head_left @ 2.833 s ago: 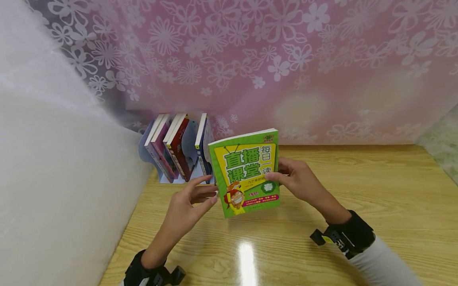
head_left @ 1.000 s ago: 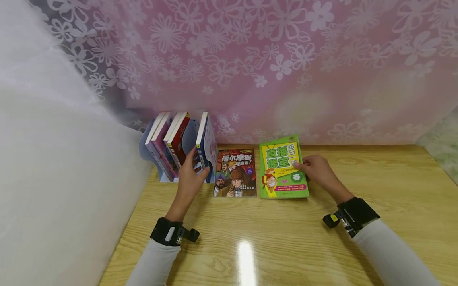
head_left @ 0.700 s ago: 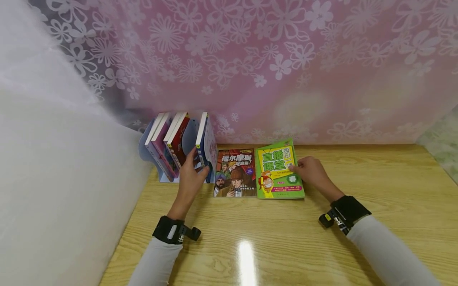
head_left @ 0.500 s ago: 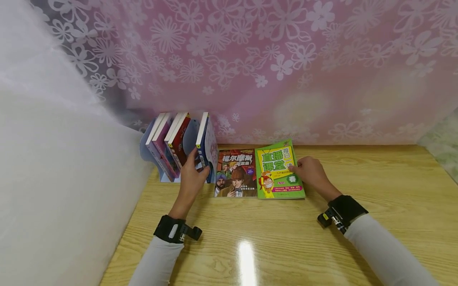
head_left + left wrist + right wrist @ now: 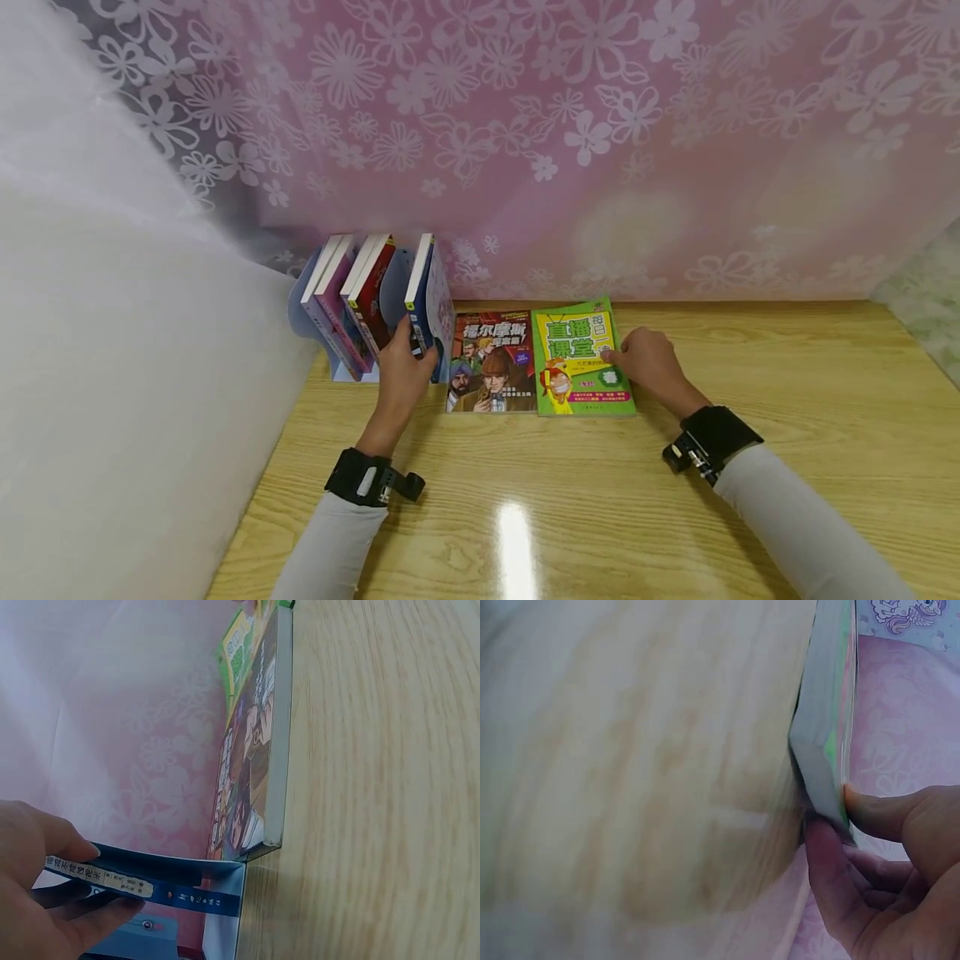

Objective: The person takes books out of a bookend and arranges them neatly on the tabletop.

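My left hand [image 5: 402, 375] reaches into the light blue book rack [image 5: 302, 312] and holds a dark blue book [image 5: 422, 283] by its spine. In the left wrist view, thumb and fingers lie on either side of that spine [image 5: 142, 886]. My right hand [image 5: 651, 367] pinches the right edge of a green and yellow book [image 5: 585, 408], thumb on the cover, fingers underneath. The right wrist view shows the pinched corner bent [image 5: 821, 776]. Between the rack and the green book, a comic-style detective book [image 5: 491, 367] lies face up, its right side against the green one.
Several other books stand in the rack, among them a dark red one [image 5: 372, 292] and a pink one [image 5: 337, 292]. A pink flowered curtain [image 5: 525, 167] hangs behind the wooden table [image 5: 480, 475]. A white wall [image 5: 135, 375] borders the left side.
The green book came down from mid-air to the table on the right, then slid left against the detective book. My left hand moved from beside it to the dark blue book.
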Action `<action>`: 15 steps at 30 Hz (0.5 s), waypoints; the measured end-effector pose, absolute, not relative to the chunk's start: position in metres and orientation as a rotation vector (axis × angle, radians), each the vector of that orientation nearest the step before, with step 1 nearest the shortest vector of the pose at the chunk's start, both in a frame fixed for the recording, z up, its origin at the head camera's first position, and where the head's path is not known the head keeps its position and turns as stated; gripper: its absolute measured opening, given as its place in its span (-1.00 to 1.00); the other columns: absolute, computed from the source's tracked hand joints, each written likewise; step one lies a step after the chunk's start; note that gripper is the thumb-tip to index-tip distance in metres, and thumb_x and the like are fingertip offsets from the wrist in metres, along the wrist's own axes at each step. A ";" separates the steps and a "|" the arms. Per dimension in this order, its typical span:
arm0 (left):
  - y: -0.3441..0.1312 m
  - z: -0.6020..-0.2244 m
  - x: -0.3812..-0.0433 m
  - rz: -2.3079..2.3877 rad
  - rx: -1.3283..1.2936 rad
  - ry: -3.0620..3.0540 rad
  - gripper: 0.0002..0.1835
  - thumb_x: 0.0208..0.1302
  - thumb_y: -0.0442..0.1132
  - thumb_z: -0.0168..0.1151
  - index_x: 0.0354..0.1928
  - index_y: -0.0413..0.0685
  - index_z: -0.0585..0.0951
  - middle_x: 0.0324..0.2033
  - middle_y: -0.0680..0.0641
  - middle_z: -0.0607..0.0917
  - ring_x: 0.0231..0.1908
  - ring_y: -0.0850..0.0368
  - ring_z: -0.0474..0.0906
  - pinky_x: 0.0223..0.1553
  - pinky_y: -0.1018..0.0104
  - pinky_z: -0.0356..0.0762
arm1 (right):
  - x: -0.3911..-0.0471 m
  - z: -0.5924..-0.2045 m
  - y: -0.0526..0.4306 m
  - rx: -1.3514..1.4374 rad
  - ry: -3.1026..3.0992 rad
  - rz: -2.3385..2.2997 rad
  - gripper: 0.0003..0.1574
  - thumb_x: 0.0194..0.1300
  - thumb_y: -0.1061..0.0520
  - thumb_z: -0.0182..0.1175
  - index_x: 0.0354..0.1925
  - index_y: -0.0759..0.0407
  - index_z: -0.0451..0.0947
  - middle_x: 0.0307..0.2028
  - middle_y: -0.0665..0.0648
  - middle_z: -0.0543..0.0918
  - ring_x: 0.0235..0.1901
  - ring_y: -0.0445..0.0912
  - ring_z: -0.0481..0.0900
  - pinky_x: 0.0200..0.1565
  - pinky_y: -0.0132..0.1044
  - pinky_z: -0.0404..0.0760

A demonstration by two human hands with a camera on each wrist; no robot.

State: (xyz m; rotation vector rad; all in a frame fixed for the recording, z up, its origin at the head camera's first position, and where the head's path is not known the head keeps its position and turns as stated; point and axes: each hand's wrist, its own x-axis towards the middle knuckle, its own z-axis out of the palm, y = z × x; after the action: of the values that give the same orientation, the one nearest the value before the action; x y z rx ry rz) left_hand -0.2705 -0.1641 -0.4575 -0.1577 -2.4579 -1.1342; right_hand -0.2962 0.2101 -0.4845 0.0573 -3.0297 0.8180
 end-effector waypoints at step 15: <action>-0.162 -0.465 -0.275 -0.957 -0.163 -2.371 -0.53 0.21 -0.32 0.23 0.16 -0.26 0.41 -0.60 -0.12 0.58 -0.77 0.14 0.35 -0.72 0.25 0.22 | -0.295 -0.483 0.209 0.019 -3.047 0.836 -0.44 0.17 -0.11 0.33 -0.75 0.23 0.52 -0.83 -0.02 0.19 -0.79 -0.13 0.19 -0.69 -0.35 0.07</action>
State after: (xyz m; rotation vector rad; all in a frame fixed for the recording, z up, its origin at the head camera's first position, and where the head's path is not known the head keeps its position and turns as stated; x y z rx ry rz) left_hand -0.2753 -0.1621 -0.4648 -0.1633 -2.3712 -0.9573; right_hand -0.2948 0.2095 -0.4825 0.0195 -3.0470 0.8363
